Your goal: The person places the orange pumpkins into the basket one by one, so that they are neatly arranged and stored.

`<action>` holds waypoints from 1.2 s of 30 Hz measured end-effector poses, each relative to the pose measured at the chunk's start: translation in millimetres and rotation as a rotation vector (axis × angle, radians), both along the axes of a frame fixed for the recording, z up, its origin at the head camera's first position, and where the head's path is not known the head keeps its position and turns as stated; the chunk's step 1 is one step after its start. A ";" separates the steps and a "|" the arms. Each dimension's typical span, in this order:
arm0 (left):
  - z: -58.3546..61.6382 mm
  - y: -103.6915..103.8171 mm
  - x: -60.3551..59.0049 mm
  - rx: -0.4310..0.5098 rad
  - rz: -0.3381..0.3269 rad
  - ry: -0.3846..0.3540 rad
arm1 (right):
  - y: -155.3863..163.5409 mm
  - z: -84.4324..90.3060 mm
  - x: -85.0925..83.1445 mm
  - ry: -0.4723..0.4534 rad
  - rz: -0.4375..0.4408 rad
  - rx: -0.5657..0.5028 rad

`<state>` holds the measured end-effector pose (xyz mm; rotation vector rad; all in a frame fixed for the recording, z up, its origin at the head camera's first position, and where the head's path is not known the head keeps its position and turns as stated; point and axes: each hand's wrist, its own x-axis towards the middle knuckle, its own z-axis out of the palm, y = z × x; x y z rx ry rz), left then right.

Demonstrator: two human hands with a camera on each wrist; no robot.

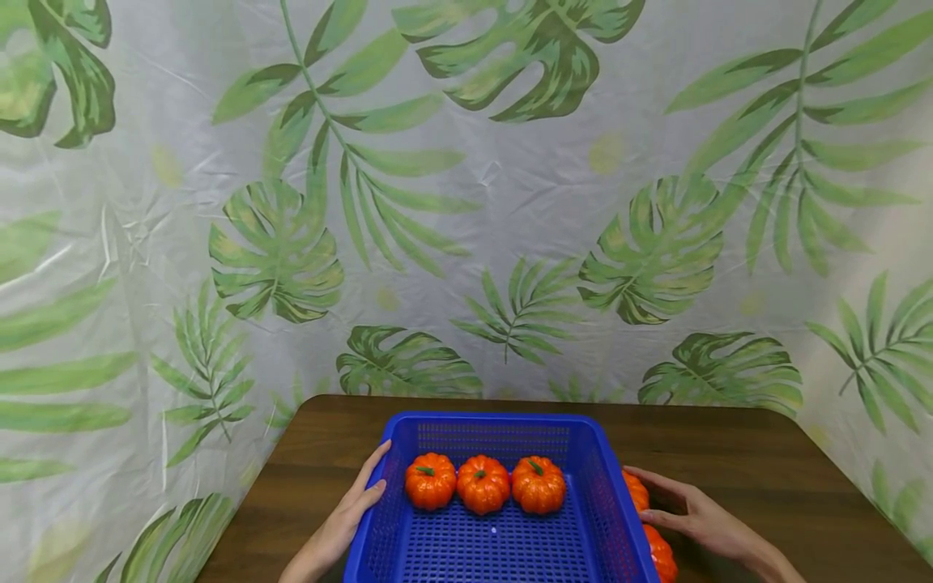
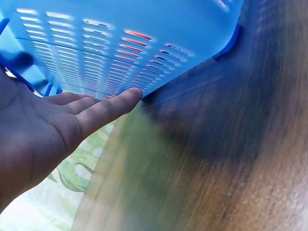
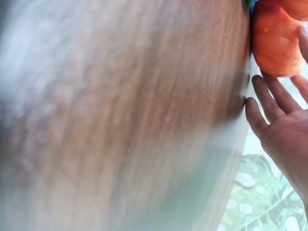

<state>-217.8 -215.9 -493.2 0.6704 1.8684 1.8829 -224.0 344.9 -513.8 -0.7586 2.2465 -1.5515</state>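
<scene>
Basket [image 1: 503,425] wall meets the flat left hand [image 1: 350,510]; open right hand [image 1: 692,514] touches an outside pumpkin [image 1: 636,490].

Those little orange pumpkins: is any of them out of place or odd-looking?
Three small orange plastic pumpkins stand in a neat row inside the blue perforated plastic basket. Two more orange pumpkins sit outside it on the brown wooden table, against the basket's right wall, beside the right hand. Nothing looks spilled or damaged.
</scene>
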 end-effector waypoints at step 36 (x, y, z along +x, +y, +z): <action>1.4 1.1 1.2 -0.009 0.004 0.025 | 16.0 5.6 15.3 0.135 -0.279 0.283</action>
